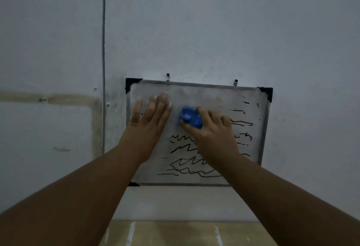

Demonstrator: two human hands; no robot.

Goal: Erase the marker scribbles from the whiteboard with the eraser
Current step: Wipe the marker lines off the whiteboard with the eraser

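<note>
1. Whiteboard (pixel 214 97) is hung on a grey wall (pixel 194 31) from two hooks (pixel 168 75) at its top edge; black corner caps are seen at the top left, top right and bottom left corners.
2. Left hand (pixel 148 121) is laid flat and open against the board's left side, fingers spread and pointing up, nothing held. Palm and fingers appear pressed to the surface near the left edge.
3. Right hand (pixel 210 128) is closed around a blue eraser (pixel 190 117); thumb and fingers are wrapped over it, and the eraser is pressed to the board at about mid-height, just right of the left hand's fingertips.
4. Eraser is blurred, so its exact shape cannot be told.
5. Marker scribbles (pixel 187 148): black zigzag and wavy lines are seen across the lower middle of the board, below the eraser, partly covered by the right wrist. Shorter broken strokes are seen along the right side, up to near the top right corner.
6. Upper left area of the board, around the left hand and above the eraser, shows a smeared grey surface with no clear lines.
7. Thin vertical cable (pixel 103 50) is run down the wall, left of the board and apart from it.
8. Pale wooden surface (pixel 175 232) is seen below the board at the bottom of the view.
</note>
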